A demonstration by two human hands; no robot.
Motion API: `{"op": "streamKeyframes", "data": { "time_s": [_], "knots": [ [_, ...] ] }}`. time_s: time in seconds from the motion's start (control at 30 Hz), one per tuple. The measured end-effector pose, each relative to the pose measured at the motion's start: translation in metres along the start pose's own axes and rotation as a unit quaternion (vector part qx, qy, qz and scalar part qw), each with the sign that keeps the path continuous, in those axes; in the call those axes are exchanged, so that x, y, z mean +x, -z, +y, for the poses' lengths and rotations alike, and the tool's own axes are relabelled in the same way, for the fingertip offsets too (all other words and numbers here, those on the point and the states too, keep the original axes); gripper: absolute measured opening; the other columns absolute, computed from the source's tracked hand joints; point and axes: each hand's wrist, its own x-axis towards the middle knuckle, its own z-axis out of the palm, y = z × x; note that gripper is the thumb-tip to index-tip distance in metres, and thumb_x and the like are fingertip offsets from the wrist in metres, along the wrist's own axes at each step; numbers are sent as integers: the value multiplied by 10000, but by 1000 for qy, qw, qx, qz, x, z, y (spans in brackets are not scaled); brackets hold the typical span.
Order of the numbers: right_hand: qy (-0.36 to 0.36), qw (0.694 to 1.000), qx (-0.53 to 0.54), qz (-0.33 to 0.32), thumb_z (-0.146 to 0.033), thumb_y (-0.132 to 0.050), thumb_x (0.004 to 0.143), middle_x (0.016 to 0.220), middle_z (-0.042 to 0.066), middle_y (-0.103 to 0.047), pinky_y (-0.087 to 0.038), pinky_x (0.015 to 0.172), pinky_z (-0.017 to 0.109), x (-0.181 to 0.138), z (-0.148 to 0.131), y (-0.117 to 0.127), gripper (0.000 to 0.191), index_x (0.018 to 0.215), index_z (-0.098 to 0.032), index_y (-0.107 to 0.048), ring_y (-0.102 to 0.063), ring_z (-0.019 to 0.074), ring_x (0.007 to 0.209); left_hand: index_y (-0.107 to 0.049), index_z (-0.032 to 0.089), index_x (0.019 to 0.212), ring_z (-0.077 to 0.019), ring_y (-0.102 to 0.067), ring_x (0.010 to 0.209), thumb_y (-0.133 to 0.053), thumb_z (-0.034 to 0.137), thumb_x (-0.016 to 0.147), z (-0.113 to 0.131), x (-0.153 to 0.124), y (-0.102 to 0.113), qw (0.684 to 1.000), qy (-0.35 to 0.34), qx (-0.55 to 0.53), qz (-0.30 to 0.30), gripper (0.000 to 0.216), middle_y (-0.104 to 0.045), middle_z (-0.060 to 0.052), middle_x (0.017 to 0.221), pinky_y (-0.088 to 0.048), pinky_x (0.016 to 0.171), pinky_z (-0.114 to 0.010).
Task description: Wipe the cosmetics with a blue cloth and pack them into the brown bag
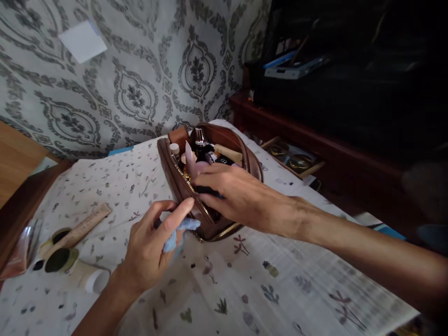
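Observation:
A brown leather pouch [177, 175] with a gold zipper lies open in the middle of the table, packed with cosmetics such as a silver-capped bottle [199, 138] and a beige tube [228, 152]. My right hand [241, 196] reaches over the pouch's near end, fingers closed on a dark item at its opening. My left hand [150, 245] sits just in front of the pouch, fingers pinched on a light blue cloth [178, 233], its thumb touching the zipper edge.
A floral cloth [224, 284] covers the table. At the left lie a beige tube [82, 226], dark round compacts [58, 260] and a white cap [98, 281]. A dark wooden shelf [315, 140] stands at the right; patterned wallpaper behind.

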Motion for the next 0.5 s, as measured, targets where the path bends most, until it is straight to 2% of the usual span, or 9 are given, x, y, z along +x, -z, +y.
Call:
{"op": "streamKeyframes", "data": {
  "time_s": [0.07,0.13,0.23,0.3,0.37,0.43,0.5],
  "knots": [
    [-5,1000,-10,20,-157,-624,909,927,37,-712,-522,849,374,-7,-5,5,132,858,-226,-724,-671,222,900,-381,294,1528,-205,-655,1113,-488,170,995,0,-6,-3,998,47,-32,22,557,-645,-95,1230,-574,918,-320],
    [-13,998,-22,65,-177,-580,944,989,45,-724,-539,846,385,-17,-10,10,172,972,-241,-737,-683,234,936,-353,288,1538,-241,-618,1238,-491,227,1008,-1,-12,-8,988,137,-66,37,551,-620,-107,1356,-536,1031,-402],
    [-21,983,-49,178,-211,-542,977,1127,75,-718,-557,884,414,-37,-13,11,219,1078,-252,-731,-683,255,1033,-310,291,1556,-265,-559,1343,-475,335,1027,-2,-14,-17,952,261,-152,40,556,-549,-109,1483,-486,1105,-464],
    [-29,962,-78,261,-236,-543,983,1178,92,-700,-548,945,454,-49,-10,10,215,1088,-259,-729,-669,269,1093,-320,299,1557,-256,-495,1409,-467,377,1030,-3,-11,-22,935,285,-208,27,552,-484,-95,1553,-432,1162,-460],
    [-49,941,-106,317,-273,-558,980,1224,107,-673,-527,993,499,-58,-4,8,206,1108,-262,-719,-648,287,1144,-372,305,1540,-243,-422,1466,-470,399,1027,-3,-6,-26,930,280,-238,8,530,-441,-72,1591,-376,1207,-432],
    [-80,930,-113,341,-327,-569,977,1290,124,-633,-517,1007,525,-64,4,5,227,1151,-257,-696,-615,305,1202,-418,298,1521,-242,-372,1496,-478,410,1021,-4,-2,-27,929,272,-250,-1,516,-441,-60,1593,-350,1223,-414],
    [-107,933,-83,335,-376,-558,983,1328,137,-604,-527,996,521,-67,12,1,278,1206,-245,-662,-595,306,1231,-433,289,1514,-249,-382,1489,-490,414,1014,-6,1,-29,927,273,-256,4,519,-460,-60,1580,-337,1228,-416]
  ]
}}
